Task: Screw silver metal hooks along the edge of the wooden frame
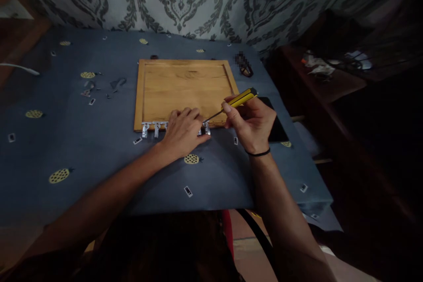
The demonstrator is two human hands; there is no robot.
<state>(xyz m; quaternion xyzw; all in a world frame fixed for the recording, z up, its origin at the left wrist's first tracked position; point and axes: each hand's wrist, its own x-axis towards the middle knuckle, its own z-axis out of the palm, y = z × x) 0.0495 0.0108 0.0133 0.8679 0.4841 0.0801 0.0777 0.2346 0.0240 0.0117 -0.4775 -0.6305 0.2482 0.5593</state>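
Observation:
A wooden panel [185, 86] lies flat on a blue cloth-covered table [82, 150]. A metal hook rail [150, 127] runs along the panel's near edge. My left hand [183, 130] rests on the rail, fingers curled down and pressing it against the wood. My right hand [253, 121] grips a screwdriver [239, 99] with a yellow and black handle; its shaft slants down to the left, and the tip meets the rail's right end beside my left fingers.
Small metal parts [99, 90] lie scattered on the cloth at the left. A black flat object [276, 128] lies under my right hand at the table's right edge. A white cable [20, 68] is at far left. A dark cluttered shelf [324, 70] stands to the right.

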